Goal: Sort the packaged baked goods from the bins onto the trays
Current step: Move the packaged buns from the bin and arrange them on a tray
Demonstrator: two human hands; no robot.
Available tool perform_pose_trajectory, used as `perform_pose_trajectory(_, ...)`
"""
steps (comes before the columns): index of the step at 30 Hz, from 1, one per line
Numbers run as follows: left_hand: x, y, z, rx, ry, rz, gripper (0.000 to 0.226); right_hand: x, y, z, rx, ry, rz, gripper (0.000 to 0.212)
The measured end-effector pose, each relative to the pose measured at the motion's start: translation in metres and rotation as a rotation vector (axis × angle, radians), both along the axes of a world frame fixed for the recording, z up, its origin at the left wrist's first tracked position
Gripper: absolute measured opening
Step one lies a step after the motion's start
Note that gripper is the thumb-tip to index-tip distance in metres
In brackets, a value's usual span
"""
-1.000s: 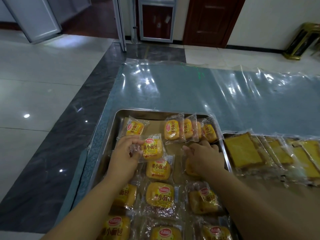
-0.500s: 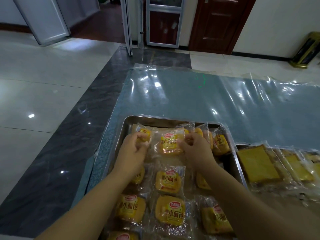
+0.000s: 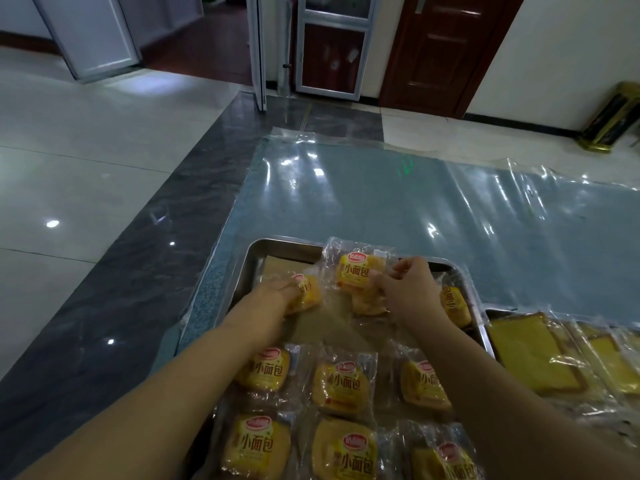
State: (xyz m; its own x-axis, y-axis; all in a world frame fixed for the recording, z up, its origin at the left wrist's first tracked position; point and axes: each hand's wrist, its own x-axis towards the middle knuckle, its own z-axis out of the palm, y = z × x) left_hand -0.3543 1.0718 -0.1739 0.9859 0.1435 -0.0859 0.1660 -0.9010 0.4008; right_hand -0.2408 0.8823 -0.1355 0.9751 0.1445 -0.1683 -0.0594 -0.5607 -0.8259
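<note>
Tray [image 3: 277, 244], far row: your left hand [image 3: 277, 296] has left the middle bun pack [image 3: 358, 271] to grip the corner bun pack [image 3: 309, 295]; right hand [image 3: 407, 289] pinches the middle wrapper. Row likely nearly filled.

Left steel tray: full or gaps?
Not full. The silver metal tray shows bare brown liner paper in its far left corner and between left hand and right hand.

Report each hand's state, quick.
Left hand: grips the leftmost bun packet in the far row.
Right hand: pinches the middle bun packet.
</note>
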Motion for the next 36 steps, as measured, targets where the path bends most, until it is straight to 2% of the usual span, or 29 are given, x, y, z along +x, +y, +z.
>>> perform_pose_trajectory(4,-0.010,0.015,0.002,-0.023,0.043,-0.143,0.063,0.004,0.017,-0.004,-0.004,0.033,0.045,0.028)
perform_pose_trajectory(8,-0.022,0.022,0.002,-0.053,0.038,-0.185,0.067,0.004,0.043,-0.012,0.042,0.097,0.092,0.021)
perform_pose_trajectory(13,-0.034,0.022,0.003,-0.062,0.010,-0.220,0.061,-0.001,0.069,-0.022,-0.127,0.044,0.217,0.014)
perform_pose_trajectory(16,-0.039,0.023,0.004,-0.088,-0.019,-0.211,0.054,-0.002,0.081,-0.026,-0.245,0.046,0.310,0.018)
perform_pose_trajectory(22,-0.041,0.023,0.008,-0.101,-0.106,-0.140,0.044,-0.004,0.086,-0.029,-0.301,0.084,0.479,0.022)
perform_pose_trajectory(26,-0.033,0.014,0.009,-0.074,-0.200,-0.070,0.032,-0.007,0.065,-0.022,-0.305,-0.054,0.480,0.021)
perform_pose_trajectory(28,-0.026,0.006,0.011,-0.062,-0.218,-0.068,0.030,-0.009,0.045,-0.017,-0.273,-0.192,0.444,0.017)
perform_pose_trajectory(31,-0.012,-0.010,0.011,-0.087,-0.227,-0.044,0.028,-0.008,0.012,-0.010,-0.341,-0.406,0.398,0.011)
perform_pose_trajectory(36,0.017,-0.048,0.005,-0.106,-0.158,0.023,0.032,0.005,-0.034,0.000,-0.473,-0.521,0.276,0.023)
